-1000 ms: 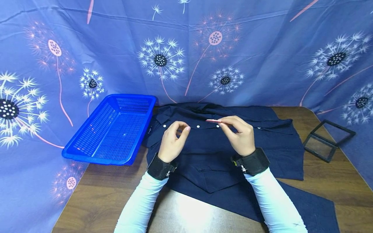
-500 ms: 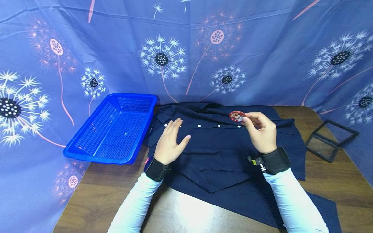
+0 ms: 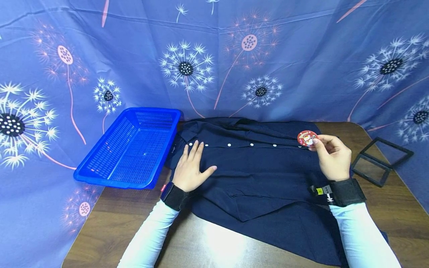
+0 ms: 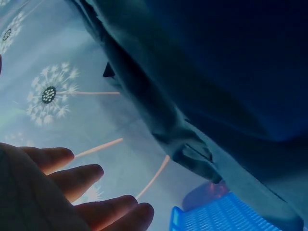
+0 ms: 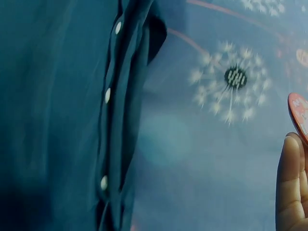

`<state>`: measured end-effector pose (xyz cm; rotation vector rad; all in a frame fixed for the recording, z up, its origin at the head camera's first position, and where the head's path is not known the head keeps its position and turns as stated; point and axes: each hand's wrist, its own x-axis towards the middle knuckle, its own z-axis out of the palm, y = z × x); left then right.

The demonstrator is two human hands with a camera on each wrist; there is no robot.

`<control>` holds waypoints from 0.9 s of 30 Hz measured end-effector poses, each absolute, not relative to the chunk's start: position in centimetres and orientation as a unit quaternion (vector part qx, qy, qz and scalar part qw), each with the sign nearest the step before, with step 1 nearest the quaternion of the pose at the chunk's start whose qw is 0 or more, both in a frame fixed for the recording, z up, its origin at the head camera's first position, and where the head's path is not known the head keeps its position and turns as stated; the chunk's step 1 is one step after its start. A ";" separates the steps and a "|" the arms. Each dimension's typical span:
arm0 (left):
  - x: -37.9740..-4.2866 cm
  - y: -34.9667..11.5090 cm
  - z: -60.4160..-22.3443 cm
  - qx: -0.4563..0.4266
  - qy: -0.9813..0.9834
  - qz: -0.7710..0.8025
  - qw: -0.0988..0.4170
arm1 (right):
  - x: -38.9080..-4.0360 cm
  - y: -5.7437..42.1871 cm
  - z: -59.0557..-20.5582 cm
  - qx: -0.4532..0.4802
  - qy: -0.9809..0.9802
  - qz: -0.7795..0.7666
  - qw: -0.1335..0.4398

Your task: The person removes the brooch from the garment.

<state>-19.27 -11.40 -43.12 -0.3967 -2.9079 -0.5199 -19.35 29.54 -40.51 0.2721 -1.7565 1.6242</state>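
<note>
A navy button-up shirt [image 3: 254, 163] lies spread across the table, its row of white buttons running sideways near the back. My left hand [image 3: 191, 169] is over the shirt's collar end, fingers straight and thumb spread, holding nothing. In the left wrist view the fingers [image 4: 91, 178] show at the lower left. Toward the shirt's right end, my right hand [image 3: 335, 156] pinches a round red badge [image 3: 306, 138] between thumb and fingers. A white printed picture on its face is turned up to the head camera. The badge [image 5: 299, 114] shows partly at the right wrist view's edge.
A blue perforated plastic basket [image 3: 130, 149] stands to the left of the shirt. Two joined black square frames [image 3: 382, 160] lie at the table's right side. A blue dandelion-print cloth [image 3: 214, 67] hangs behind the wooden table [image 3: 110, 223].
My right hand has carried the badge to the right, its face turning from edge-on to face-up. My left hand has gone from curled fingers to straight, spread ones, shifting slightly left.
</note>
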 end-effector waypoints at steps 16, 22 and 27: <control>-19.4 -13.0 -44.3 -0.148 -0.972 -0.165 -0.071 | -17.3 35.6 -42.1 -0.010 -0.619 0.702 0.352; -19.1 -13.2 -44.0 -0.142 -0.968 -0.173 -0.117 | -16.8 37.3 -43.0 -0.093 -0.621 0.702 0.337; -19.1 -13.3 -44.2 -0.144 -0.967 -0.165 -0.132 | -16.4 38.7 -43.0 -0.177 -0.610 0.709 0.305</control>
